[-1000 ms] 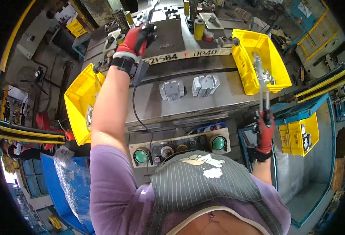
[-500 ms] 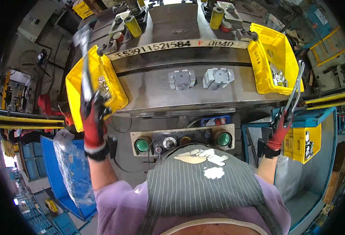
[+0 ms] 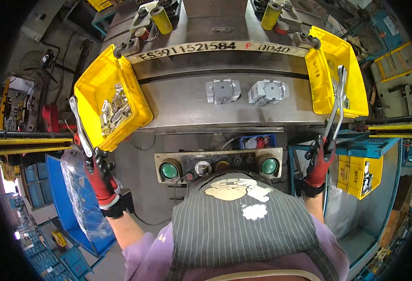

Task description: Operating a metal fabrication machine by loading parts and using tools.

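My left hand [image 3: 98,171], in a red and black glove, is closed around long metal tongs [image 3: 80,125], seen nearly edge-on. These rise beside the outer side of the left yellow bin [image 3: 143,100], which holds a heap of small metal parts [image 3: 117,110]. My right hand [image 3: 319,161], gloved alike, grips a second pair of metal tongs [image 3: 338,103]. Their far end overlaps the right yellow bin [image 3: 316,84] in the view; whether they touch it I cannot tell. Between the bins, two stacks of grey metal plates, the left stack [image 3: 223,90] and right stack [image 3: 268,91], stand on the steel press bed [image 3: 178,105].
A control panel [image 3: 220,164] with two green buttons sits close before my body. Blue frames flank me, the left one with plastic wrap [image 3: 82,196]. Another yellow bin [image 3: 351,175] stands at the lower right. Yellow cylinders [image 3: 161,20] rise at the back.
My left hand has come down and left with its tongs, away from the left bin. My right hand has moved slightly left and down, its tongs now overlapping the right bin.
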`<state>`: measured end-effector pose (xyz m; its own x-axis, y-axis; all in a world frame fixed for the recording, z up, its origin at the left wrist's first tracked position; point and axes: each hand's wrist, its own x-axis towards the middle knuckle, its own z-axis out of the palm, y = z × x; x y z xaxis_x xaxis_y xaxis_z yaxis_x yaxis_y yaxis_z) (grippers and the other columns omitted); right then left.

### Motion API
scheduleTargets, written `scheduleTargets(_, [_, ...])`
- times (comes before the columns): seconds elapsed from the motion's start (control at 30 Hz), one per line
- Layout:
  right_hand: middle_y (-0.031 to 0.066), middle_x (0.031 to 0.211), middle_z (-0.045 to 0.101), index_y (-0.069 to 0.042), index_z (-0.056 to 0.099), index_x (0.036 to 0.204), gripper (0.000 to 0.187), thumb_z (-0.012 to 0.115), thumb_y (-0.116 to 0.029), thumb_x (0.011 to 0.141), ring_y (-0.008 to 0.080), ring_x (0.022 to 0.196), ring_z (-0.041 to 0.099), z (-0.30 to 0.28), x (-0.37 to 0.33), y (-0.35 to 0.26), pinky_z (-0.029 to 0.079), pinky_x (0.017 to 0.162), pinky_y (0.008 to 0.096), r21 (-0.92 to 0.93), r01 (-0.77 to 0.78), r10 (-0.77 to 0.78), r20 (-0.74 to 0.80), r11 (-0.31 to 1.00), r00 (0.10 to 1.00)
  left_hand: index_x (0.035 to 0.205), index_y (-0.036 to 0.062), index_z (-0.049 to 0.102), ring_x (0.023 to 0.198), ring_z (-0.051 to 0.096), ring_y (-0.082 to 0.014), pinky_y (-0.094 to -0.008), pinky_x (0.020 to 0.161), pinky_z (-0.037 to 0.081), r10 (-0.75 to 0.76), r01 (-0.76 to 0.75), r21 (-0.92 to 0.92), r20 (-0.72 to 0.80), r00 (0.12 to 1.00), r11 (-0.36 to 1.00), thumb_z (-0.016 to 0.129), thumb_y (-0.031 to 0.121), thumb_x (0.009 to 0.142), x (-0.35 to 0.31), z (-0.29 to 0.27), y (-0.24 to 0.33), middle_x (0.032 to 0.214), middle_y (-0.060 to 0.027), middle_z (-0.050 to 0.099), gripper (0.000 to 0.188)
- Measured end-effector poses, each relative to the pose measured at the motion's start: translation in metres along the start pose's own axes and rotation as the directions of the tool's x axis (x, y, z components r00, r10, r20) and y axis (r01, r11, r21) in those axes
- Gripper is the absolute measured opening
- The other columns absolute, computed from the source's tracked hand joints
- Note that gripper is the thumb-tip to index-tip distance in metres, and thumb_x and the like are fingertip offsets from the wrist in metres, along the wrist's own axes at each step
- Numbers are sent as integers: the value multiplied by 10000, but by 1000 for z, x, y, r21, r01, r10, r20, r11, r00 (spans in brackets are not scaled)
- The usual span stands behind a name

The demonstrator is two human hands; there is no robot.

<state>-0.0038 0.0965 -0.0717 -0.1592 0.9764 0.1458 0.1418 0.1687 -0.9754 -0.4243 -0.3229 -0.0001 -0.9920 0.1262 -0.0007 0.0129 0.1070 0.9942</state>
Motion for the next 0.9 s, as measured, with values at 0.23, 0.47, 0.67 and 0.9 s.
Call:
scheduleTargets(0.23, [49,928,586,-9,514,1067,316,610,-61,771,113,812,521,8,-37,-14,413,738,256,-71,-107,111,57,992,992,1181,45,430,665,535,-113,-236,528,461,-33,24,56,164,986,998,563,62,819,-33,85,-29,864,-37,567,387])
scheduleTargets(0.47, [118,900,596,4,505,1092,346,573,-82,763,179,838,572,34,-65,-16,434,766,283,-215,-62,145,392,975,909,1256,56,374,688,502,-64,-203,604,435,-151,195,-84,370,917,977,556,37,828,-19,166,-114,850,-15,540,466])
scheduleTargets(0.67, [177,1012,601,-16,446,1227,620,648,-64,642,193,940,598,60,-62,-41,448,784,299,-241,11,178,745,970,642,1230,-33,403,1101,468,-210,-309,939,350,298,-342,175,234,925,923,589,35,788,9,196,-145,1196,-138,491,484])
scheduleTargets(0.9, [123,925,588,-16,404,1260,660,654,-68,651,168,820,580,65,-53,-39,445,750,278,-287,-9,204,659,958,724,1249,-21,380,1138,455,-246,-322,948,343,315,-388,250,286,905,887,593,60,750,7,193,-145,1222,-163,475,548])
